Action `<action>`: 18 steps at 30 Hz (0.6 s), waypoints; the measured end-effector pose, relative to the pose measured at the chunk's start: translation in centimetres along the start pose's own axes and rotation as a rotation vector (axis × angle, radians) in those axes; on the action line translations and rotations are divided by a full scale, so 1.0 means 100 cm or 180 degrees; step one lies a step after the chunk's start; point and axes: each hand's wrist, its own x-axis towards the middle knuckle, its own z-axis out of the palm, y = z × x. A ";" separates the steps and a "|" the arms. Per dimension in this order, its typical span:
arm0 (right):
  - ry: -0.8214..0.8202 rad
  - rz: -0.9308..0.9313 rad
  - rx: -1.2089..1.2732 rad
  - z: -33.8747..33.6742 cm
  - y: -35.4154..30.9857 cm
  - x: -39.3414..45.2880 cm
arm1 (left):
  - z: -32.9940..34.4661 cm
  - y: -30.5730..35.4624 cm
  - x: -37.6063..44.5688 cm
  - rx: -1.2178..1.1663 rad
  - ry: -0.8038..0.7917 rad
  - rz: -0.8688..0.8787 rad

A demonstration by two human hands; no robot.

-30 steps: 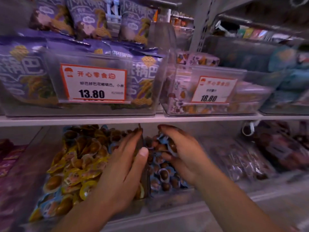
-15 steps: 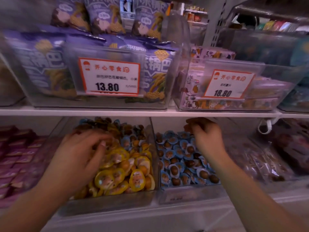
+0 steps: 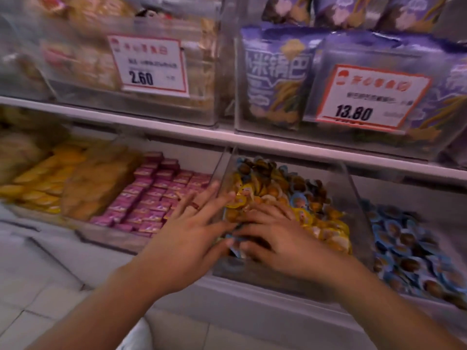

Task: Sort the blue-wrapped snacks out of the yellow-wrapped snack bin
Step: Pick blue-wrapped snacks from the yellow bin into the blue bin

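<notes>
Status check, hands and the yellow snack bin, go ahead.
Both hands in the yellow snack bin: left hand spread flat, right hand over blue-wrapped snacks at the front. More blue ones mixed in. Grip unclear, nothing blocking.

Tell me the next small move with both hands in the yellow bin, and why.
Probably pinch the blue-wrapped snack showing between the left hand and right hand and lift it out toward the blue snack bin on the right. It sits among yellow-wrapped snacks at the yellow bin's front.
</notes>
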 end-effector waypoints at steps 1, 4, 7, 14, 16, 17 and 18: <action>0.0006 0.0056 0.0022 -0.002 0.008 0.003 | 0.001 0.002 0.000 0.0089 -0.0020 -0.0002; 0.0128 0.0405 -0.0217 -0.014 0.035 0.008 | 0.002 0.005 0.003 0.0251 -0.0043 0.0020; 0.0080 0.0906 -0.0627 -0.024 0.057 0.004 | -0.003 -0.002 0.008 0.0177 -0.0017 0.0044; 0.0825 0.0167 -0.0079 -0.026 0.003 0.004 | -0.004 -0.013 0.015 -0.0772 0.0555 -0.0137; 0.0403 0.0024 0.0533 -0.023 -0.022 0.007 | -0.002 -0.014 0.017 -0.1027 0.0657 -0.0314; -0.0019 0.0061 0.0732 -0.019 -0.030 0.007 | -0.002 -0.014 0.018 -0.1122 0.0655 -0.0367; -0.0409 0.0121 0.0749 -0.013 -0.033 0.005 | -0.001 -0.014 0.019 -0.1162 0.0632 -0.0380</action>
